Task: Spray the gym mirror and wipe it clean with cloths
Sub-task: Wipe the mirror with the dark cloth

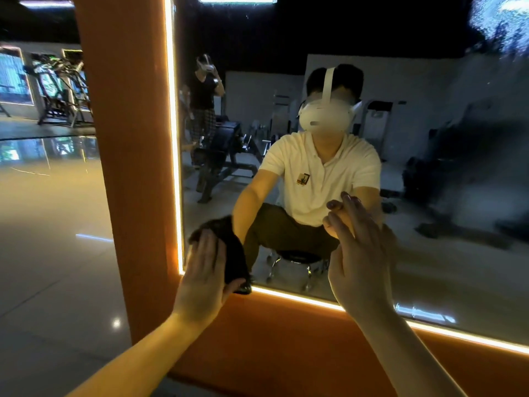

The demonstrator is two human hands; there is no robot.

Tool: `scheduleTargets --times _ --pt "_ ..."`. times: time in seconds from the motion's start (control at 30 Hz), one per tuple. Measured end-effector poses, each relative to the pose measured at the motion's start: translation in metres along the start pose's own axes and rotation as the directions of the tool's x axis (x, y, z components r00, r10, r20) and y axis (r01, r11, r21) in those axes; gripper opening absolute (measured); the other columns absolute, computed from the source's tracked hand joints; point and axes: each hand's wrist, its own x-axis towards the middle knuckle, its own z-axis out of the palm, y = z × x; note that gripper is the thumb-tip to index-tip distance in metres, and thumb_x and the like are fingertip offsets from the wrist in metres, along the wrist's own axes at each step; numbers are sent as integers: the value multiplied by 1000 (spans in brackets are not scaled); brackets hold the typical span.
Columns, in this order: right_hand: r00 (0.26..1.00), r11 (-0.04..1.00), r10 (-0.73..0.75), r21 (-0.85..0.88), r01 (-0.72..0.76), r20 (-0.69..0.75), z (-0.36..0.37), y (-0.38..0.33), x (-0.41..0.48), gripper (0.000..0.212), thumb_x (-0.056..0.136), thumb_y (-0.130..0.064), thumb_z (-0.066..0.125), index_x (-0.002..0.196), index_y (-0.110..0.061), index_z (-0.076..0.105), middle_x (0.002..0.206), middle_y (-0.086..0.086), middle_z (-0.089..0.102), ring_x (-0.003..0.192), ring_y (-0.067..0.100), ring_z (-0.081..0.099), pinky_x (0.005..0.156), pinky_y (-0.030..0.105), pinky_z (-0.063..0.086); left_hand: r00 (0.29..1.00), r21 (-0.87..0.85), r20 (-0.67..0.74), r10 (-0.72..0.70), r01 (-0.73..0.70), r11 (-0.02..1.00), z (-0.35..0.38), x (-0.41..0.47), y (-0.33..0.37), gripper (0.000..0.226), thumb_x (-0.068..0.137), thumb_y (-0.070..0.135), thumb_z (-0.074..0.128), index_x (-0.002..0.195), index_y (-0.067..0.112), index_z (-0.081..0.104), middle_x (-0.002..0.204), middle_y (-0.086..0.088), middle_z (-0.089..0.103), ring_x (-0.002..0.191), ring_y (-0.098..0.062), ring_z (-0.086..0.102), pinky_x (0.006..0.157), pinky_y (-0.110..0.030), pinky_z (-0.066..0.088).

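Left hand (203,270) is flat, fingers straight and together, pressing a dark cloth (230,247) against the mirror (286,53). The thumb sits out at the cloth's lower edge and no real curl is visible. The cloth bunches up past the fingertips and hangs down on the thumb side. It sits in the glass's bottom corner, with the light strip (174,138) just outboard of the left hand and the orange frame (128,138) beyond that. Right hand (360,259) is bare and holds nothing, fingers straight and pointing up. The fingertips seem to meet their own reflection, so it is likely braced on the glass, though contact is not certain. The hands are well apart, both low on the mirror, near its bottom edge. Key relation: grey spray haze (486,196) lies beyond the right hand, on the side away from the cloth, and more sits high above it. The glass between the hands looks clear. The right hand is nearer the haze but has no cloth, so the cloth hand probably has to sweep across past the right hand, following the mirror's long bottom edge, then upward. No spray bottle or second cloth in view.
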Motion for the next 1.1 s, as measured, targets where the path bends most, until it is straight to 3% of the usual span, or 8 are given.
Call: scheduleTargets --times 0.1,0.2,0.27,0.4,0.63,0.8,0.9,1.1 --pt "1000 1000 -3 9 3 -9 3 3 1 51 91 -10 43 138 -9 60 162 11 39 152 30 31 122 42 18 983 34 11 185 -185 982 4 -7 -3 85 105 64 30 155 -5 36 168 -27 14 156 -42 21 122 -60 30" --pt "1000 999 -4 38 3 9 5 9 1 51 90 -6 45 139 -8 60 162 10 39 153 29 31 118 56 34 997 19 -71 -39 41 999 -7 12 -34 92 99 65 41 158 -3 32 168 -29 17 156 -44 15 110 -66 45" --pt "1000 998 -20 56 20 10 6 14 1 51 93 -7 43 141 -8 59 162 9 39 153 28 31 114 59 38 979 16 -104 -173 175 984 -14 24 -51 96 99 67 39 161 -5 24 167 -32 16 157 -44 11 117 -66 36" --pt "999 991 -32 131 34 -18 8 21 3 46 100 -9 40 144 -7 56 160 8 43 152 26 33 112 59 41 984 -37 -54 -172 170 985 -8 21 -32 92 105 63 30 160 -9 20 167 -35 6 158 -46 8 125 -63 23" --pt "995 961 49 275 -23 -87 1 24 16 41 107 -16 36 143 -10 56 148 4 57 139 19 50 110 42 43 978 -20 -43 203 -204 979 8 11 27 79 109 61 30 159 0 26 171 -26 7 161 -38 6 129 -53 15" --pt "997 960 28 281 -7 -70 -3 25 15 40 107 -15 36 141 -8 58 147 3 57 142 14 46 115 26 35 950 -192 -177 -258 223 956 -23 64 -13 81 108 51 37 164 -2 12 170 -31 7 159 -45 9 128 -59 15" --pt "996 949 47 316 -21 -75 -4 30 19 39 107 -14 38 138 -10 61 144 2 59 138 7 48 111 26 39 930 -235 -191 -314 267 935 -27 72 -6 82 108 50 35 163 -5 9 169 -32 7 158 -46 9 129 -59 13" --pt "991 960 76 276 -44 -108 0 23 24 38 103 -8 42 133 -12 63 137 1 61 130 3 46 103 34 48 961 15 -38 276 -275 961 6 22 42 76 108 58 30 157 0 30 170 -25 1 161 -38 0 129 -53 12"
